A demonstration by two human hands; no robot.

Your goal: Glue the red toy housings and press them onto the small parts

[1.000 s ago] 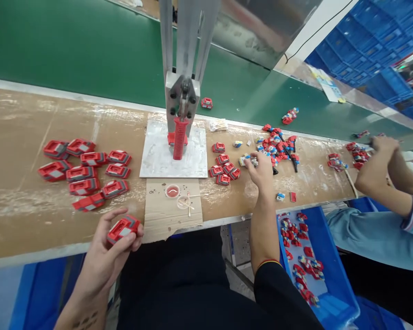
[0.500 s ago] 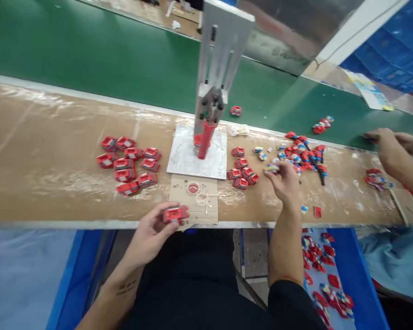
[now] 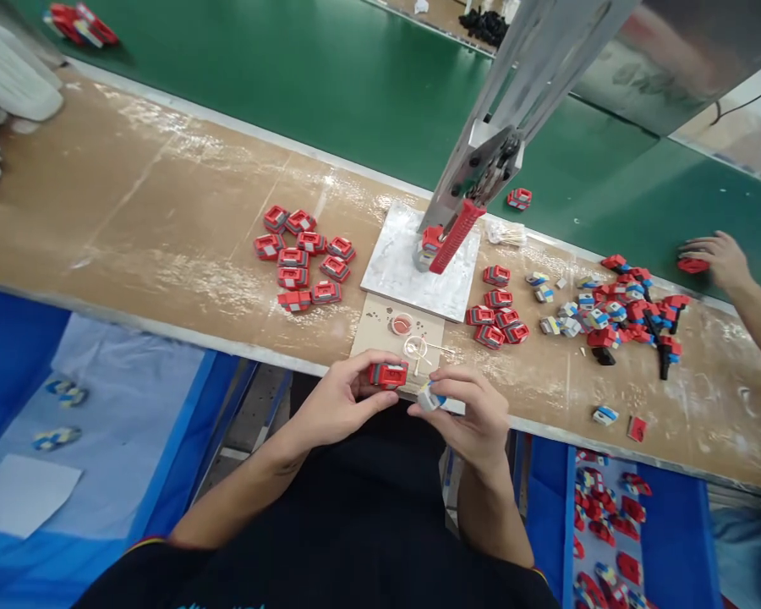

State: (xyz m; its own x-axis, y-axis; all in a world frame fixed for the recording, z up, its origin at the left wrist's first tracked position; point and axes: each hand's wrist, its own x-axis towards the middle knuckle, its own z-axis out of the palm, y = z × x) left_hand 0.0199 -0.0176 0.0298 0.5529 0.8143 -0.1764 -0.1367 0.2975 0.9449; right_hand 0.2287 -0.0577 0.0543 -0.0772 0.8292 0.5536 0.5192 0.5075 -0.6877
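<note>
My left hand (image 3: 336, 406) is closed on a red toy-car body (image 3: 388, 374), held at the near edge of the brown bench (image 3: 133, 228). Right beside it, my right hand (image 3: 475, 414) pinches a small blue-and-white part (image 3: 429, 397). The two pieces are a short gap apart, just in front of a cardboard scrap (image 3: 380, 334) with two little dishes (image 3: 409, 334). A group of red bodies (image 3: 304, 258) lies to the left of the hand press (image 3: 462, 220), and a few more red bodies (image 3: 498, 317) to its right.
The press stands on a white plate (image 3: 406, 271). A pile of mixed red, blue and black parts (image 3: 621, 309) lies at right, where another person's hand (image 3: 714, 254) reaches. A green conveyor belt (image 3: 260, 85) runs behind. Blue bins (image 3: 609, 524) sit below the bench.
My right hand has come back from the parts pile with a small blue-and-white part. My left hand has brought the red body toward the middle. The camera view has swung left and tilted.
</note>
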